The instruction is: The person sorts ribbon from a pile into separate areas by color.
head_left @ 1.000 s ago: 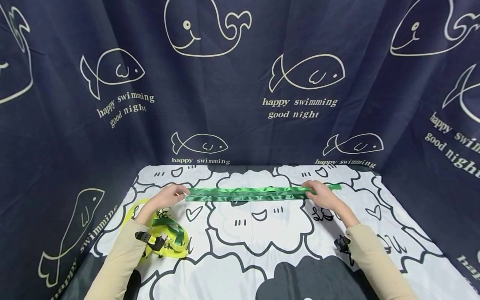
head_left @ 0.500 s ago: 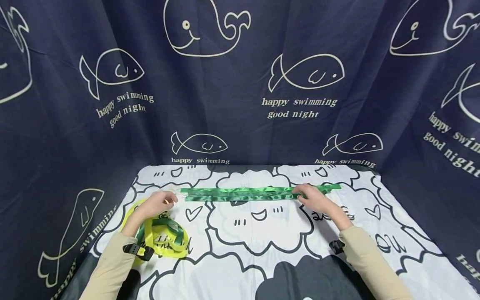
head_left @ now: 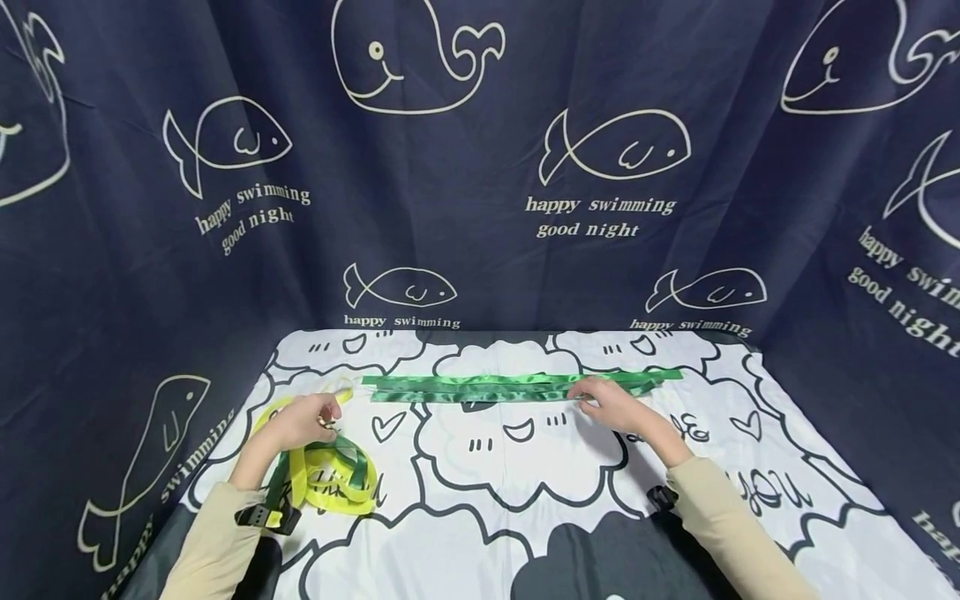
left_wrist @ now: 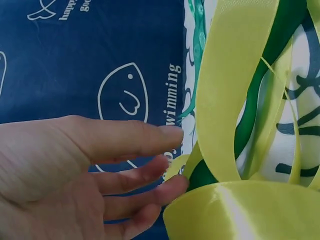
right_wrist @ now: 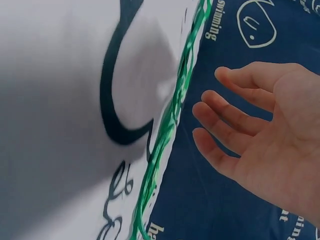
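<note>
Long green satin ribbons (head_left: 480,387) lie side by side, stretched left to right across the far part of the table. My right hand (head_left: 618,406) hovers over their right half, its fingers loosely bent and apart from the ribbons (right_wrist: 170,115) in the right wrist view. At the left, my left hand (head_left: 296,422) is over a loose heap of yellow ribbon (head_left: 341,502) with a dark green ribbon (left_wrist: 252,100) among it. In the left wrist view the thumb and fingers stand apart; one fingertip is close to the ribbon, and contact is unclear.
A white tablecloth (head_left: 517,458) with black cartoon drawings covers the table. Dark blue curtains (head_left: 480,192) with fish and whale prints surround it at the back and sides. A strap with a black device (head_left: 270,517) sits on the left wrist.
My left hand has left the left end of the green ribbons and moved down-left to the yellow heap. My right hand has slid left along the green ribbons, which stay flat.
</note>
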### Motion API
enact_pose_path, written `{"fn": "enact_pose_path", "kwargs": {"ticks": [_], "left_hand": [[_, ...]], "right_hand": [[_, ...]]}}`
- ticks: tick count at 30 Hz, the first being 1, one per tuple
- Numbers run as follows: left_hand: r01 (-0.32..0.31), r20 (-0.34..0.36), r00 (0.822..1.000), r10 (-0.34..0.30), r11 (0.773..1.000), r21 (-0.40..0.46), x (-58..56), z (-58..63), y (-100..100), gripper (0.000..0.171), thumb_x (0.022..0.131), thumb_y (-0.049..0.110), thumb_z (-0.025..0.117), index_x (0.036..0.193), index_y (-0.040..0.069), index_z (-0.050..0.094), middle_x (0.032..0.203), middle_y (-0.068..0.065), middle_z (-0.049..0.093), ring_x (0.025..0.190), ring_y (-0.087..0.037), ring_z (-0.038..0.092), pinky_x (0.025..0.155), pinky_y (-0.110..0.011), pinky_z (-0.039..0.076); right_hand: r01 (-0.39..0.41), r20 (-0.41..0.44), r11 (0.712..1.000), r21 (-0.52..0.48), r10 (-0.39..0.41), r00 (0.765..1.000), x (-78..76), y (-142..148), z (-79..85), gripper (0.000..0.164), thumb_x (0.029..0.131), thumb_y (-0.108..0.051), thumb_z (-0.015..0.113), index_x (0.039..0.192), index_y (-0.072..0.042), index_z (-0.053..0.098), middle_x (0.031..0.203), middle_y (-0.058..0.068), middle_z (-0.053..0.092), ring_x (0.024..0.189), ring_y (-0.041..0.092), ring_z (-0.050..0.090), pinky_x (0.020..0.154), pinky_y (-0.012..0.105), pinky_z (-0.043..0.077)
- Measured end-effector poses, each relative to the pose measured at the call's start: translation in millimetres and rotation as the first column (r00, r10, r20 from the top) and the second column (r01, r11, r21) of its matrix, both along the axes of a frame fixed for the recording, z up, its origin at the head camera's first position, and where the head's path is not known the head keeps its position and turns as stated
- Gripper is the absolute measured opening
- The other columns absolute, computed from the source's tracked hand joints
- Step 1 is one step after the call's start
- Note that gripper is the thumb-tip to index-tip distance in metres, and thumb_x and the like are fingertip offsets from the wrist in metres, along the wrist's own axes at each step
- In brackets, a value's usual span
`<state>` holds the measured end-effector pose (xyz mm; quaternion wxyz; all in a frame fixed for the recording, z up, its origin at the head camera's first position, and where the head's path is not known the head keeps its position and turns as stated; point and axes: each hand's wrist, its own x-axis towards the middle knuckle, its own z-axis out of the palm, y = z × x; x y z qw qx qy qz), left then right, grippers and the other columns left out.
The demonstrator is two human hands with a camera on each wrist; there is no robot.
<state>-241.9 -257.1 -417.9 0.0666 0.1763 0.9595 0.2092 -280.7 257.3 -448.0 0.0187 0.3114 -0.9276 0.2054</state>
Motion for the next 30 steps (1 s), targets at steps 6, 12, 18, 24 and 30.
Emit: {"fn": "enact_pose_path", "kwargs": {"ticks": [6, 12, 18, 24, 30], "left_hand": [[-0.017, -0.002, 1.000, 0.017, 0.998, -0.058, 4.9, -2.7, 2, 0.021, 0.070, -0.002, 0.076, 0.080, 0.004, 0.058, 0.078, -0.005, 0.058, 0.070, -0.017, 0.048, 0.065, -0.033, 0.043], [-0.055, 0.038, 0.998, 0.058, 0.995, -0.088, 4.0, -14.4, 5, 0.022, 0.072, -0.003, 0.075, 0.085, 0.003, 0.060, 0.084, -0.006, 0.062, 0.075, -0.020, 0.053, 0.068, -0.036, 0.047], [-0.099, 0.035, 0.994, 0.102, 0.992, -0.082, -0.4, -28.4, 4, 0.030, 0.075, 0.001, 0.074, 0.096, 0.003, 0.053, 0.083, -0.008, 0.058, 0.070, -0.020, 0.050, 0.062, -0.034, 0.043], [-0.105, -0.054, 0.994, 0.099, 0.985, -0.134, -3.7, -26.4, 4, 0.004, 0.085, 0.006, 0.064, 0.083, 0.007, 0.061, 0.076, -0.002, 0.060, 0.066, -0.016, 0.051, 0.060, -0.032, 0.041], [-0.042, -0.033, 0.999, 0.040, 0.997, -0.059, -3.0, -16.3, 7, 0.009, 0.088, 0.008, 0.060, 0.080, 0.009, 0.063, 0.067, 0.003, 0.055, 0.060, -0.012, 0.046, 0.057, -0.028, 0.037]], "right_hand": [[-0.038, 0.052, 0.999, -0.007, 0.038, 0.998, 0.1, -12, 0.1, 0.021, 0.091, -0.001, 0.054, 0.109, 0.002, 0.066, 0.108, 0.015, 0.068, 0.098, 0.031, 0.064, 0.085, 0.043, 0.052], [-0.066, 0.059, 0.998, -0.012, 0.067, 0.996, -1.3, -24, -1.2, 0.021, 0.091, 0.001, 0.052, 0.106, 0.002, 0.067, 0.105, 0.013, 0.069, 0.094, 0.026, 0.065, 0.081, 0.039, 0.053], [-0.071, 0.112, 0.997, -0.030, 0.074, 0.991, -0.9, -32, -5.4, 0.022, 0.092, 0.000, 0.052, 0.108, 0.001, 0.067, 0.103, 0.012, 0.068, 0.089, 0.022, 0.065, 0.074, 0.031, 0.053], [-0.070, 0.125, 0.997, -0.018, 0.072, 0.989, -1.3, -38, -6.0, 0.021, 0.093, -0.002, 0.053, 0.109, -0.001, 0.067, 0.103, 0.009, 0.069, 0.092, 0.021, 0.065, 0.077, 0.031, 0.053], [-0.096, 0.098, 0.995, -0.022, 0.098, 0.990, -0.9, -43, -5.0, 0.020, 0.092, -0.001, 0.053, 0.105, 0.000, 0.068, 0.100, 0.009, 0.070, 0.088, 0.019, 0.066, 0.075, 0.028, 0.052]]}}
